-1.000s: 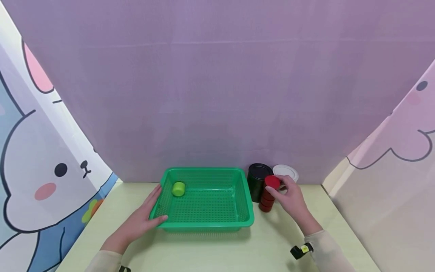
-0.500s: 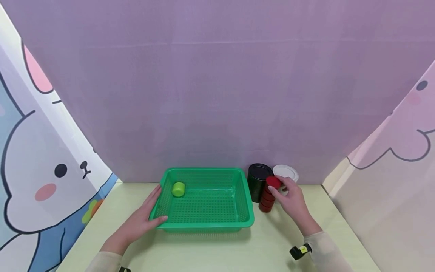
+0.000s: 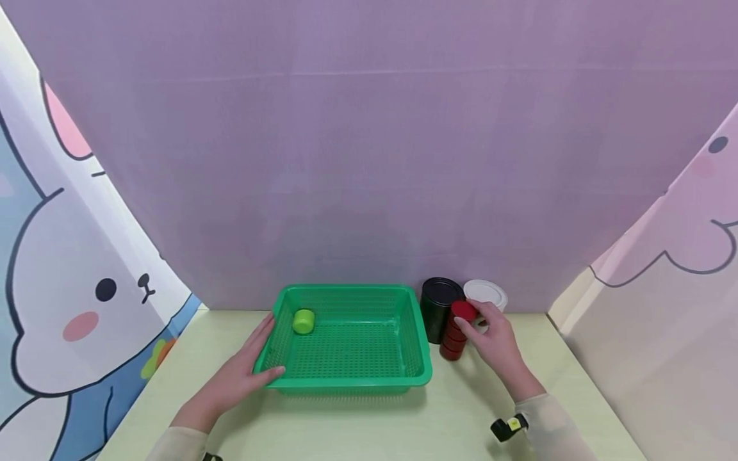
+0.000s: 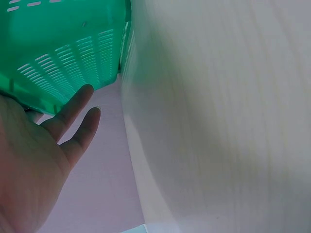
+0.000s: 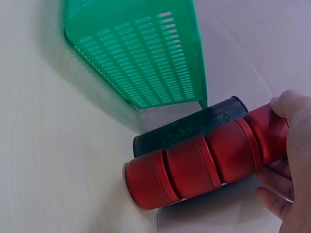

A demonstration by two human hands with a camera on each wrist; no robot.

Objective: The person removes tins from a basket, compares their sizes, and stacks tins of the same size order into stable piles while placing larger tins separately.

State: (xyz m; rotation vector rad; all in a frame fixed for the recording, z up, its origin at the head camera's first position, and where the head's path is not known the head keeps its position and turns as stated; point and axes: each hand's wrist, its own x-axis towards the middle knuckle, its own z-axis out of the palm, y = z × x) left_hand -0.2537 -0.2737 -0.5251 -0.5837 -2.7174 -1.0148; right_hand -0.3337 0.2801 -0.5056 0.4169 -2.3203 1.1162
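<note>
On the table stands a stack of several small red tins (image 5: 233, 150). My right hand (image 3: 497, 339) pinches the topmost red tin (image 3: 463, 311) between thumb and fingers. In the right wrist view that tin sits a little out of line with those below. Against the left side of a green plastic basket (image 3: 352, 382) rests my left hand (image 3: 233, 381), its fingers extended and its thumb at the front corner. In the left wrist view, two straight, spread fingers (image 4: 75, 109) show beside the slotted wall. A small yellow-green round tin (image 3: 303, 321) lies inside the basket, near its left end.
A black can (image 3: 434, 314) stands between the basket and the red stack. Behind my right hand is a can with a white lid (image 3: 485, 293), partly hidden. A purple backdrop (image 3: 369, 160) rises at the rear of the pale table (image 3: 346, 429).
The topmost red tin has shifted very slightly right and down onto the stack, my right fingers staying on it. My left hand and the basket hold their places.
</note>
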